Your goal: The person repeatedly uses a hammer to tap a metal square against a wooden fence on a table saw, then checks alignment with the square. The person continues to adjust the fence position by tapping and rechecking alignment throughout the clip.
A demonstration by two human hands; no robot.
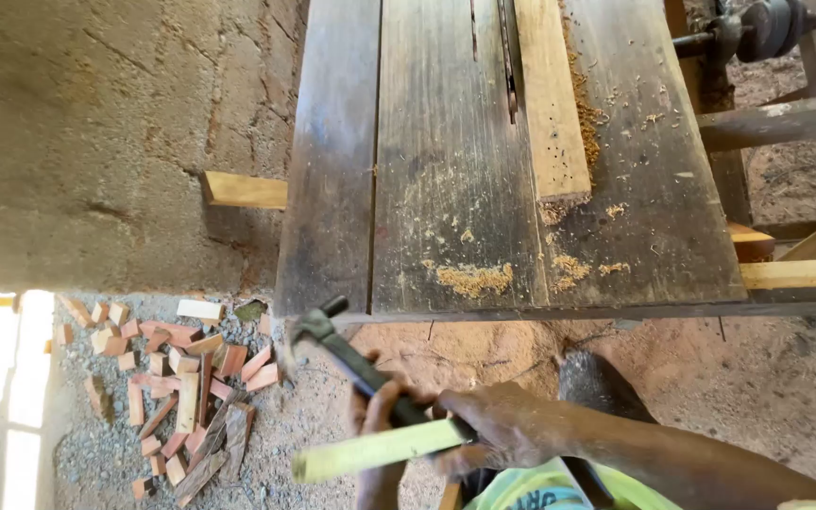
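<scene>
We see the right hand (512, 430) closed around a claw hammer (351, 354) whose head points far-left, just near the edge of the saw table (446, 189). The left hand (380, 453) curls its fingers about a pale wooden stick (375, 450) crossing under the hammer's handle. Wood offcuts (181, 378) lie on the ground, left.

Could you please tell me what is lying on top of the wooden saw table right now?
On the saw table lie a pale plank beside the blade slot, and scattered sawdust. What lies beneath the plank is covered.
</scene>
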